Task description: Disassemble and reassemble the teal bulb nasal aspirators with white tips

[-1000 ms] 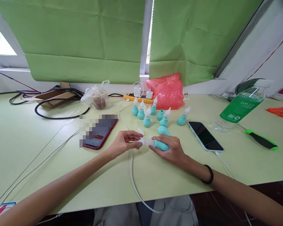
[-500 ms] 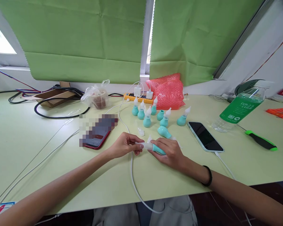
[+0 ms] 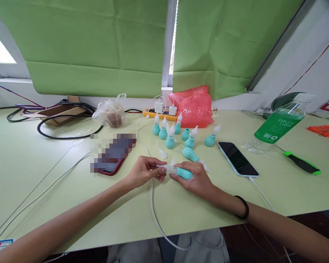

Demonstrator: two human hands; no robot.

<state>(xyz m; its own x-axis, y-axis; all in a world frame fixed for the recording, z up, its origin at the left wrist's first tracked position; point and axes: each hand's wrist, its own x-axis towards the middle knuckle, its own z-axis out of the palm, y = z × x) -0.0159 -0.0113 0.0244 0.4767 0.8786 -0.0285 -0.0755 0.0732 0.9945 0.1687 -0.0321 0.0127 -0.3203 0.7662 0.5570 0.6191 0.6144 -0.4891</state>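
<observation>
My left hand [image 3: 148,171] is closed in a pinch on the translucent nozzle [image 3: 170,169] of a nasal aspirator. Its teal bulb [image 3: 184,173] lies in my right hand [image 3: 197,179], fingers and thumb around it. Nozzle and bulb meet end to end between the hands; how firmly they are joined I cannot tell. Just beyond, another teal aspirator [image 3: 190,154] lies on its side, its clear tip partly behind my right hand. A loose clear tip [image 3: 162,153] rests behind my left fingers. Several aspirators [image 3: 170,138] stand upright farther back, and one bulb [image 3: 185,134] among them has no tip.
A red-cased phone [image 3: 116,164] lies left, a white-edged phone [image 3: 238,159] on a cable right. A white cable [image 3: 152,204] passes under my left hand. Behind are a power strip [image 3: 166,116] and red bubble wrap [image 3: 194,109]. A bottle [image 3: 276,124] and screwdriver [image 3: 301,163] are at right.
My right fingers have shifted on the bulb, so more of its teal side shows. The left hand keeps its pinch on the nozzle. The whole view has moved slightly.
</observation>
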